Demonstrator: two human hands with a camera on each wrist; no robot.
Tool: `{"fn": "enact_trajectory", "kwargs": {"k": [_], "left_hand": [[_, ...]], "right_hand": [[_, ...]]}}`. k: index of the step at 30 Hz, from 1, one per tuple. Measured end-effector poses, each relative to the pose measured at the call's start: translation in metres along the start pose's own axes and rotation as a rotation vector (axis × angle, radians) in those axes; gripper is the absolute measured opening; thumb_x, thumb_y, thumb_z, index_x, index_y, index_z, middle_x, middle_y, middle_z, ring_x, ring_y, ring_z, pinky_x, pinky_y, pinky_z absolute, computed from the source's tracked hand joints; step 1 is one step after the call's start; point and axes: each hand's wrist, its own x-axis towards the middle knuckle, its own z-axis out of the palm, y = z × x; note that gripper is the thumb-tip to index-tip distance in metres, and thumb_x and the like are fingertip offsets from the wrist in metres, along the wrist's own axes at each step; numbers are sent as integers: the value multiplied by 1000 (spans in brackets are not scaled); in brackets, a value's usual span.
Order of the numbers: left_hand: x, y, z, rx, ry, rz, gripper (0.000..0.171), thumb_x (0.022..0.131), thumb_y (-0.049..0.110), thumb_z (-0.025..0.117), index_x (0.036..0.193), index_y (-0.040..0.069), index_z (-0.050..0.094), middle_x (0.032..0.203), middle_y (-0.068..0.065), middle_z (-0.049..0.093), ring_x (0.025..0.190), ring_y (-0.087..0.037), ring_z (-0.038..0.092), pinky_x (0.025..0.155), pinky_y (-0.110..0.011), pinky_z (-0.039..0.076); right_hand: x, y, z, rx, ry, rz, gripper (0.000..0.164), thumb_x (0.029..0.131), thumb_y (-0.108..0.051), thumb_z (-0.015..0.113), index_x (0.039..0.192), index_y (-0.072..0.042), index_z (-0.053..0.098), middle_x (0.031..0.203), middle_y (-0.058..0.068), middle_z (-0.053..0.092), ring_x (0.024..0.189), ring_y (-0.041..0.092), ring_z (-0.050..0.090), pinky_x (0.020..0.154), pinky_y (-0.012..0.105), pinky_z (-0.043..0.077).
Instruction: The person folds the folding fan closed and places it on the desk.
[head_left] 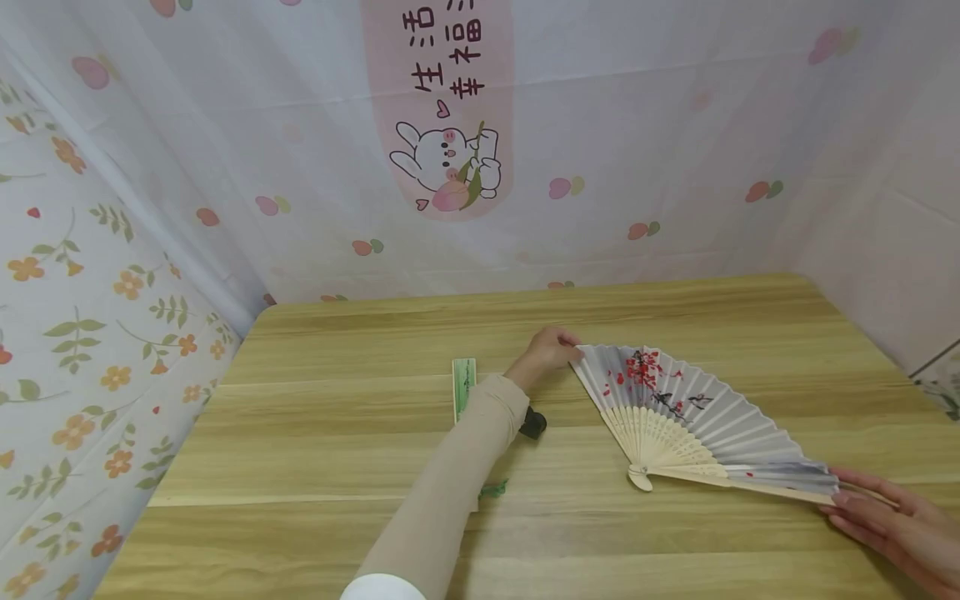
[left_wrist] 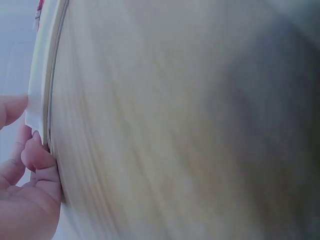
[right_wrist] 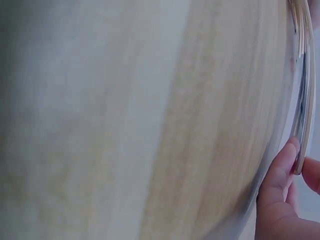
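In the head view we see the whole face of a fan point(head_left: 693, 425), spread wide right of the middle of the tabletop point(head_left: 300, 467), its red blossoms and dark birds showing, its joined end toward the near edge; the left hand point(head_left: 551, 347) pinches one outer end of it, and the right hand point(head_left: 892, 525) pinches the other, out toward the right edge. The left wrist view gives us what the head view hides: the fan almost edge-on, with thumb and fingers closed on it from both sides; the right wrist view shows us the same grip at the other end; we cannot tell how much of the fan touches the wood. Only the head view shows us what lies left of it; a beige sleeve point(head_left: 468, 454) reaches in from the near edge and partly covers a green strip point(head_left: 465, 377) and a black object point(head_left: 533, 423), so their full shapes escape us; a green tassel point(head_left: 493, 490) pokes out beside the sleeve; a rabbit-printed cloth point(head_left: 600, 125) hangs behind the far edge, a flowered cloth point(head_left: 97, 350) along the left edge.
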Motion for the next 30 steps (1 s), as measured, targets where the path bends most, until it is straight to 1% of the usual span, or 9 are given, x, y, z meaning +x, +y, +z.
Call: {"fn": "enact_trajectory", "kwargs": {"k": [5,6,7,11,13,14,15,22,30], "left_hand": [[2,-1,-3,6,-19,-18,14,78,9,65,90,3,65,85,-5,58,78,-16,53,66,-23,45],[4,-2,-3,11,-25,-18,13,78,9,66,89,3,65,85,-5,59,78,-16,54,67,-24,46],[6,-5,-3,7,-29,4,12,76,10,67,86,5,65,82,-4,58,75,-15,53,65,-23,46],[10,-8,-3,5,-40,12,11,76,10,67,85,4,65,80,-4,59,73,-15,54,64,-23,46],[8,-8,-3,-16,-40,17,13,76,10,67,87,3,65,80,-4,60,73,-15,55,64,-23,46],[6,-5,-3,-17,-43,1,15,77,8,66,90,1,64,83,-6,60,75,-16,55,66,-23,46],[4,-4,-4,-22,-44,5,16,78,8,66,92,1,64,83,-5,60,75,-15,55,65,-22,46],[-2,-2,-6,-5,-67,59,18,78,5,64,96,0,64,79,-2,57,70,-10,51,58,-16,42],[-6,-2,-11,-63,-86,45,21,79,5,63,101,1,62,84,-3,56,76,-13,51,63,-20,45]], "right_hand": [[0,2,0,10,31,9,33,90,-6,49,84,-36,60,87,-19,54,80,8,61,75,29,51],[0,2,-1,18,26,-4,34,90,-5,49,84,-36,61,87,-18,55,80,8,61,74,29,51],[-1,3,-1,30,20,-16,35,91,-4,48,85,-35,62,87,-17,55,80,9,61,74,28,51],[-2,5,-3,95,-12,-76,38,91,0,45,88,-32,65,87,-13,59,80,13,62,73,28,51],[-2,5,-3,115,-5,-77,38,90,1,46,87,-31,66,86,-13,59,79,14,63,73,29,51],[-2,5,-3,117,-2,-78,38,90,1,46,87,-31,66,86,-13,59,79,14,63,73,29,51],[-2,4,-4,113,5,-74,38,90,1,46,87,-31,66,86,-14,59,79,13,63,73,29,51],[-2,6,-6,145,-16,-94,38,90,2,46,88,-29,67,87,-10,60,80,14,62,72,29,52],[-2,4,-5,124,49,-82,36,90,-1,49,85,-32,66,84,-10,59,77,13,62,71,30,52]]}}
